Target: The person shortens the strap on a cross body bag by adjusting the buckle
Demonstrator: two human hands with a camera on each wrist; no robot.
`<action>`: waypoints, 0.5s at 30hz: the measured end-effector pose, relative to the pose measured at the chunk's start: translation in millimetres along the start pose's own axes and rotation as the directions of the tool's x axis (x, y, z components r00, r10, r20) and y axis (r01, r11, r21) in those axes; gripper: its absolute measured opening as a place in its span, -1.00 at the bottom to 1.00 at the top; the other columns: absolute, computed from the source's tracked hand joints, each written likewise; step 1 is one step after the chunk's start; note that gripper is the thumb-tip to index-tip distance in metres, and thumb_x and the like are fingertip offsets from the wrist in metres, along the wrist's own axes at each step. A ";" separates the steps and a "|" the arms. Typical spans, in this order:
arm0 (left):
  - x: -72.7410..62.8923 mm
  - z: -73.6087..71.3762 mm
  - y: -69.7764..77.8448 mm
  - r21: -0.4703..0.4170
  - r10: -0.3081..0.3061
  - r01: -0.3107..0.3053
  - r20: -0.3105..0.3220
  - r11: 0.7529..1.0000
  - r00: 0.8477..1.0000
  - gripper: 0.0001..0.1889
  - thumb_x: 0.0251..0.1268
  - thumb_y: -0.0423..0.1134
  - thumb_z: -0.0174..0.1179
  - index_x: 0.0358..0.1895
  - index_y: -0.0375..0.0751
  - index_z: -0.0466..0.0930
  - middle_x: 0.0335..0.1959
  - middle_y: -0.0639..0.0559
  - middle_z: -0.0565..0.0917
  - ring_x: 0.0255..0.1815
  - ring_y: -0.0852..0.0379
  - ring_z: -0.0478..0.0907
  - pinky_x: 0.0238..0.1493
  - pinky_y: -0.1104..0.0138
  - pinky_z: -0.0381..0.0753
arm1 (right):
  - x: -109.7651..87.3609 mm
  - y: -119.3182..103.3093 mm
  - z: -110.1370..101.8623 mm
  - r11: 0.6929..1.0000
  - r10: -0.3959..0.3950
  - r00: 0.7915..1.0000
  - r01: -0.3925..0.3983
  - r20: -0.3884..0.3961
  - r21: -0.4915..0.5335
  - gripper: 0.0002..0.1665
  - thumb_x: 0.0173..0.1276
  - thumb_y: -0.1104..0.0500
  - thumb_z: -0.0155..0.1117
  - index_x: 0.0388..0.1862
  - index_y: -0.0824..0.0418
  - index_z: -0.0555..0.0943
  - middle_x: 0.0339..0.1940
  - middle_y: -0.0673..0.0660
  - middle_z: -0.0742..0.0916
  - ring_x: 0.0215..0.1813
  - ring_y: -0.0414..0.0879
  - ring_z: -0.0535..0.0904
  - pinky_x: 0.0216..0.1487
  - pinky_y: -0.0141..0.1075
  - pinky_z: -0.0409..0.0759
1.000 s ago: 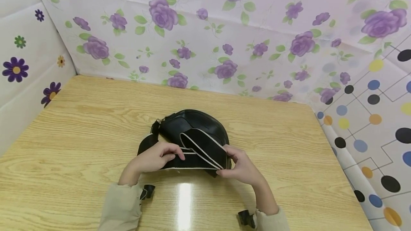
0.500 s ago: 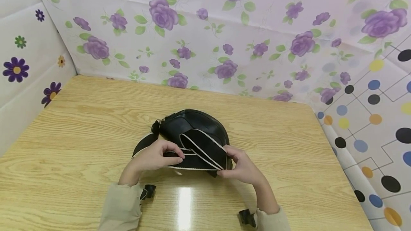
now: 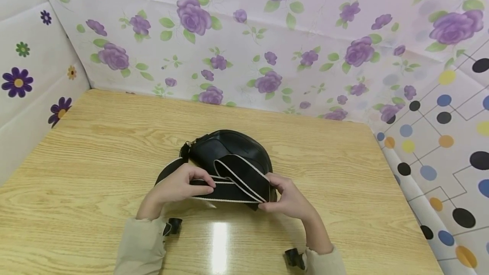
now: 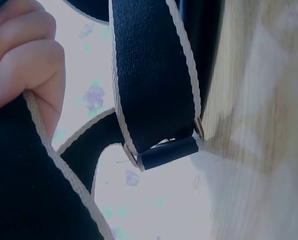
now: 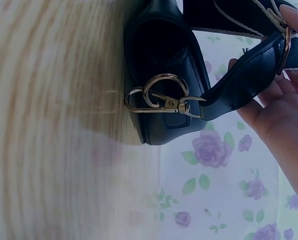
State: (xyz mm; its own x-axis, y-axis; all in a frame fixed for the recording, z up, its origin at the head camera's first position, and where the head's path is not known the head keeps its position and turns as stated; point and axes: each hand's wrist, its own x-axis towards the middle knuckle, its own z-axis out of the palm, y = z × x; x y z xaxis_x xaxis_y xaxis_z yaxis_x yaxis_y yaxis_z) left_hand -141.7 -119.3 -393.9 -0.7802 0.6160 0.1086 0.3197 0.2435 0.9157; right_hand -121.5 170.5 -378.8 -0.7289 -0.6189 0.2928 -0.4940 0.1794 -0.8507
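Observation:
A rounded black handbag (image 3: 231, 142) lies on the table, and its black strap (image 3: 244, 174) with white edging runs in folds across the front. At the strap's left part, my left hand (image 3: 179, 186) holds the band between thumb and fingers; the left wrist view has its curled fingers (image 4: 33, 65) over the white edge. My right hand (image 3: 286, 196) pinches the folded strap by the bag's right end. A gold swivel clasp (image 5: 171, 104) joins the strap's leather end to a ring on the bag in the right wrist view. A strap slider (image 4: 169, 152) shows in the left wrist view.
The wooden table (image 3: 336, 169) extends around the bag on all sides. Flowered sheeting (image 3: 229, 54) stands along the back, with a dotted sheet (image 3: 451, 152) at the right. Each wrist carries a small black device (image 3: 293, 258).
My left hand has shifted slightly up and left, and the strap loop beside it bulges farther left. My right hand stays in place on the folded strap.

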 end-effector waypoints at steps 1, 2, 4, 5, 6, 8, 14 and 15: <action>-0.5 -0.7 -0.6 0.001 0.001 -0.001 -0.002 1.000 1.000 -0.93 0.10 -0.31 0.23 -0.36 -0.22 0.65 -0.39 0.06 0.64 -0.68 0.36 0.25 -0.51 0.46 0.38 | 0.1 0.0 -0.1 1.000 -0.004 1.000 0.004 0.000 -0.004 -0.58 -0.16 0.55 0.31 -0.25 0.30 0.52 -0.32 0.11 0.57 -0.30 -0.17 0.41 -0.29 -0.27 0.46; -1.2 -1.4 -0.7 0.004 0.005 -0.005 -0.007 1.000 1.000 -0.93 0.10 -0.31 0.23 -0.36 -0.23 0.65 -0.39 0.05 0.65 -0.70 0.36 0.22 -0.53 0.46 0.37 | 0.3 0.0 -0.2 1.000 -0.011 1.000 0.011 0.002 -0.009 -0.58 -0.16 0.55 0.31 -0.25 0.30 0.52 -0.33 0.11 0.56 -0.31 -0.17 0.40 -0.29 -0.27 0.46; -2.4 -2.7 -1.6 0.003 0.014 -0.014 -0.015 1.000 1.000 -0.93 0.09 -0.32 0.24 -0.37 -0.24 0.65 -0.40 0.03 0.65 -0.69 0.36 0.23 -0.53 0.46 0.37 | 0.4 0.0 -0.5 1.000 -0.013 1.000 0.013 0.001 -0.017 -0.58 -0.16 0.55 0.31 -0.26 0.30 0.52 -0.33 0.11 0.56 -0.31 -0.17 0.40 -0.31 -0.27 0.46; -3.0 -3.2 -1.7 -0.001 0.021 -0.021 -0.017 1.000 1.000 -0.93 0.09 -0.33 0.24 -0.37 -0.25 0.65 -0.41 0.02 0.65 -0.67 0.35 0.26 -0.51 0.45 0.38 | 0.4 0.0 -0.6 1.000 -0.007 1.000 0.007 0.000 -0.017 -0.58 -0.16 0.54 0.31 -0.26 0.30 0.52 -0.33 0.10 0.56 -0.31 -0.17 0.40 -0.30 -0.28 0.45; -3.4 -3.6 -2.1 -0.006 0.027 -0.027 -0.019 1.000 0.999 -0.93 0.09 -0.33 0.24 -0.37 -0.26 0.65 -0.41 0.02 0.65 -0.64 0.34 0.30 -0.49 0.44 0.40 | 0.4 0.0 -0.8 1.000 -0.002 1.000 0.002 -0.001 -0.016 -0.58 -0.16 0.54 0.31 -0.26 0.30 0.52 -0.33 0.09 0.56 -0.31 -0.18 0.40 -0.30 -0.28 0.45; -4.1 -4.2 -2.0 -0.013 0.042 -0.042 -0.019 0.999 0.999 -0.92 0.09 -0.33 0.24 -0.37 -0.26 0.65 -0.41 0.02 0.65 -0.58 0.33 0.34 -0.45 0.43 0.42 | 0.5 0.5 -1.0 1.000 -0.008 1.000 0.008 0.002 -0.018 -0.58 -0.16 0.54 0.31 -0.25 0.29 0.52 -0.33 0.08 0.56 -0.31 -0.18 0.40 -0.30 -0.27 0.46; -6.5 -6.1 -5.1 -0.014 0.058 -0.059 -0.025 0.998 0.998 -0.94 0.10 -0.36 0.22 -0.37 -0.26 0.65 -0.40 0.01 0.65 -0.51 0.33 0.42 -0.43 0.42 0.45 | -0.8 1.8 -2.0 1.000 -0.005 1.000 0.005 -0.001 -0.016 -0.58 -0.17 0.55 0.30 -0.27 0.29 0.51 -0.35 0.07 0.55 -0.31 -0.18 0.39 -0.29 -0.27 0.46; -6.8 -6.4 -5.9 -0.016 0.057 -0.057 -0.025 0.998 0.998 -0.94 0.10 -0.37 0.22 -0.37 -0.27 0.65 -0.40 0.00 0.65 -0.48 0.32 0.44 -0.42 0.42 0.46 | -1.2 2.2 -2.1 1.000 0.000 1.000 0.000 -0.003 -0.015 -0.58 -0.17 0.55 0.31 -0.27 0.29 0.51 -0.35 0.06 0.55 -0.31 -0.19 0.39 -0.29 -0.28 0.45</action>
State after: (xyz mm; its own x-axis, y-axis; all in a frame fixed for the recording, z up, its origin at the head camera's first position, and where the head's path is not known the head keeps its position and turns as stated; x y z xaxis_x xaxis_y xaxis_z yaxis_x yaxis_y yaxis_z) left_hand -141.7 -129.7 -397.6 -0.7742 0.6097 0.1700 0.3549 0.1957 0.9142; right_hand -122.8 173.2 -380.1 -0.7301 -0.6168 0.2941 -0.5010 0.1905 -0.8442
